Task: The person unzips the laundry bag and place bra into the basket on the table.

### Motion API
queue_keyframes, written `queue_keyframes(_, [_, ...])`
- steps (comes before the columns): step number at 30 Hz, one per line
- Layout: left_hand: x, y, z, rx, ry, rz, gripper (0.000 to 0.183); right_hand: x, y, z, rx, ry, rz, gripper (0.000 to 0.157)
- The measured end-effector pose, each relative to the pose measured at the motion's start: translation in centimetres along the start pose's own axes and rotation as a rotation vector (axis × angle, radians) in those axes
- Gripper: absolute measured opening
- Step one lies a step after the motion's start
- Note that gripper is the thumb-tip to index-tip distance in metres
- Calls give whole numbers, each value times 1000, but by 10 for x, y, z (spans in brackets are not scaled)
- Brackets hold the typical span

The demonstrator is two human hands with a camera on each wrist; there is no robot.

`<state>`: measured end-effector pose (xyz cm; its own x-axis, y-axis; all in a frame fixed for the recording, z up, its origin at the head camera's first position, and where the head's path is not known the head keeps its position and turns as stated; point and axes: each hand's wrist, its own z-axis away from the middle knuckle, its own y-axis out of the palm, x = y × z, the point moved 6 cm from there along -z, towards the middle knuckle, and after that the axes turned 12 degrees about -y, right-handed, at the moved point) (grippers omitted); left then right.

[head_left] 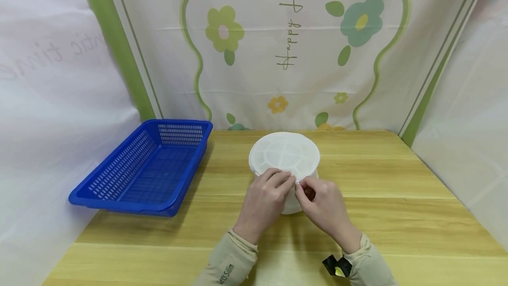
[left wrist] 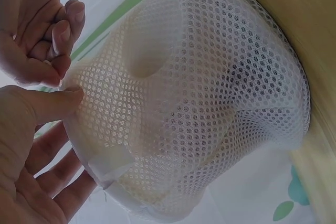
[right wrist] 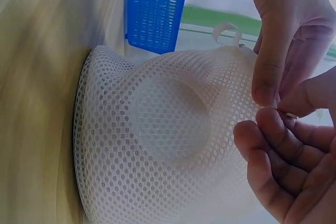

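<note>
White cylindrical mesh bag (head_left: 283,150), axis vertical, round end up, on wood-grain table (head_left: 397,184) inward of far edge; left hand (head_left: 267,197) and right hand (head_left: 326,204) pinching rim.

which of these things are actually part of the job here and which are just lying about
Part of the job:
- white mesh bag, on the table
- left hand, holding its rim
- right hand, pinching at the rim

Seemingly just there:
- blue basket, untouched, left of the bag
- flowered backdrop behind
</note>
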<state>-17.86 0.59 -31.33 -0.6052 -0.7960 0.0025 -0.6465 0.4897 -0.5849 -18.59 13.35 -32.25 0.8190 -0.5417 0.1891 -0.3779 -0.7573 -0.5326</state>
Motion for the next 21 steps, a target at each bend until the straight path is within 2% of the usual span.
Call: queue_keyframes(21, [0,-1,-1,-25,-16,-13,13,1,-3,0,-19,-16,2,20])
